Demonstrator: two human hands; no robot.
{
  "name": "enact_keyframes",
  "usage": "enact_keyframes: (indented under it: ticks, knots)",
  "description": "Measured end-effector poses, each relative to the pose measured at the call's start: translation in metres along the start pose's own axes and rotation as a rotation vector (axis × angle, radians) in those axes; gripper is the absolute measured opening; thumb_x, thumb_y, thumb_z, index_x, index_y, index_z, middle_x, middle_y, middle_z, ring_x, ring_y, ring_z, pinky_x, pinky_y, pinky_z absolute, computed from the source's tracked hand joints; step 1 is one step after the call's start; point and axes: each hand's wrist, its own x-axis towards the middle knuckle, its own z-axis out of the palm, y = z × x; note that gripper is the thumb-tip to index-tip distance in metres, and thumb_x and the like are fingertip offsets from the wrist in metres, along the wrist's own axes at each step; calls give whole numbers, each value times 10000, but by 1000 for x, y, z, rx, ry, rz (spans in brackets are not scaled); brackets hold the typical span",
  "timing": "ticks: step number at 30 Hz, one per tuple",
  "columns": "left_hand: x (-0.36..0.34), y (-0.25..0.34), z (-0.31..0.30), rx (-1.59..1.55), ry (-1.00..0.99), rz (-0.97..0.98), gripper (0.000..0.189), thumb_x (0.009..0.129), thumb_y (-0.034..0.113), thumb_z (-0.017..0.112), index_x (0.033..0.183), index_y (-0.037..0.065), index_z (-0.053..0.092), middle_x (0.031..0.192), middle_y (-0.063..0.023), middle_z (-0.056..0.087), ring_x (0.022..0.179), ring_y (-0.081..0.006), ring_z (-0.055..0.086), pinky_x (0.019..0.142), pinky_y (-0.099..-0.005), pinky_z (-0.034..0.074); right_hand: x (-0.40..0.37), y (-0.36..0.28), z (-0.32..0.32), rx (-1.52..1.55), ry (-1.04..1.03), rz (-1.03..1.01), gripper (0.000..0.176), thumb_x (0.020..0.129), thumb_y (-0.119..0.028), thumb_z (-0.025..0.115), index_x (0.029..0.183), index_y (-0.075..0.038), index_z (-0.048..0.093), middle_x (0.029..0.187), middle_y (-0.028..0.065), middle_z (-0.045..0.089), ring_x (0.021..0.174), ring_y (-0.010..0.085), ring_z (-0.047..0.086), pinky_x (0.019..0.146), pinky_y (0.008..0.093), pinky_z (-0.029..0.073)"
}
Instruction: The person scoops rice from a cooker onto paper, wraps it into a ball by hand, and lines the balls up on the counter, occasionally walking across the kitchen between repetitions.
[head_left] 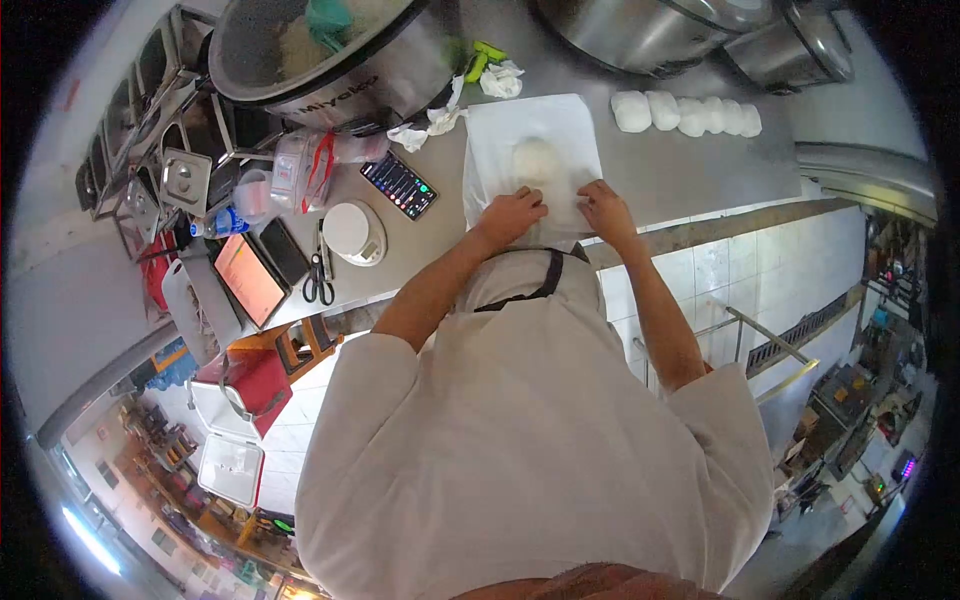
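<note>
Five white bundles [690, 113] lay side by side in a row on the steel surface [680, 170], well off to the right and beyond the hands. Judging by them, that much of the work looked done. One piece was not yet closed up: a pale rounded mound [535, 158] sat uncovered near the middle of a white sheet [560, 125] spread flat on the surface straight in front of the person. The left hand [510, 215] rested knuckles up on the near part of the sheet, its fingers bent down just short of the mound, close to it but apparently not touching it. The right hand [605, 208] lay on the sheet's near right edge, a little farther from the mound, fingers pointing toward it. Both hands were in contact with the sheet, but whether either was pinching its edge or only pressing it flat could not be told from this angle. The sheet showed no fold over the mound, so the covering seemed barely begun. To the left stood a large cooker pot [340, 80] with a green scoop [328, 20] inside, and nearer the person a small round scale [353, 232] and scissors [318, 280].
</note>
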Motion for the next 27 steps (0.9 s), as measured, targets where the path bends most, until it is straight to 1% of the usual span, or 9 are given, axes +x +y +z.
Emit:
enact_keyframes:
  ticks: [3, 5, 8, 11, 15, 18, 20, 24, 27]
  knots:
    - [1, 5, 3, -22, -13, -48, 170, 858, 199, 677, 1003, 112, 657, 1073, -51, 602, 1084, -253, 612, 774, -410, 587, -17, -6, 4, -156, 95, -159, 279, 802, -106, 784, 1048, -53, 664, 1067, 120, 629, 1015, 334, 631, 874, 428, 527]
    - [4, 20, -11, 5, 23, -58, 132, 861, 217, 661, 916, 96, 648, 1002, -43, 593, 1027, -238, 620, 695, -378, 608, -21, -2, 6, -104, 119, -170, 280, 798, -108, 781, 1049, -61, 668, 1063, 115, 632, 1026, 334, 625, 885, 427, 523]
    - [10, 20, 3, 28, 70, -100, 184, 857, 262, 685, 898, 84, 656, 1010, -43, 599, 1019, -239, 619, 689, -371, 605, -18, -6, 2, -67, 120, -168, 267, 799, -106, 768, 1043, -62, 670, 1042, 112, 636, 1011, 341, 626, 875, 429, 525]
    - [12, 17, 9, 29, -18, -85, 212, 856, 273, 694, 915, 73, 653, 1022, -53, 597, 1018, -247, 618, 720, -376, 604, -9, 11, 5, -53, 73, -184, 192, 843, -145, 715, 1010, -66, 663, 1057, 111, 639, 1008, 342, 637, 851, 443, 539]
    - [11, 23, 5, 19, 73, -16, 227, 851, 265, 693, 927, 57, 642, 1042, -71, 585, 1030, -243, 618, 775, -375, 599, 3, 13, 6, -50, 6, -101, 105, 903, -154, 648, 943, -57, 646, 1023, 118, 656, 958, 351, 652, 816, 466, 546]
    - [22, 28, 12, 37, 94, 26, 200, 865, 243, 670, 929, 57, 632, 1033, -87, 580, 1011, -252, 625, 795, -381, 587, 6, 10, 2, -86, 67, -158, 103, 904, -136, 654, 957, -49, 663, 997, 142, 670, 911, 354, 665, 801, 456, 549]
    - [28, 23, 34, 71, 133, 92, 205, 902, 258, 642, 933, 56, 624, 994, -107, 580, 969, -281, 633, 790, -404, 570, 0, 18, 0, 47, 192, -81, 119, 915, -115, 650, 1003, -42, 682, 995, 149, 680, 906, 348, 674, 798, 435, 550]
    - [33, 22, 45, 104, 118, 89, 172, 864, 201, 640, 918, 41, 609, 964, -111, 567, 937, -281, 626, 784, -387, 556, -29, 23, -12, 143, 409, 136, 177, 928, -77, 642, 1081, -17, 706, 1003, 166, 700, 874, 315, 697, 784, 391, 552]
    - [36, 25, 42, 142, 120, 84, 140, 840, 162, 628, 911, 44, 605, 977, -103, 565, 952, -262, 625, 773, -366, 569, -55, 18, -12, 280, 453, 239, 179, 936, -80, 640, 1077, 0, 713, 1016, 171, 711, 852, 288, 704, 767, 378, 554]
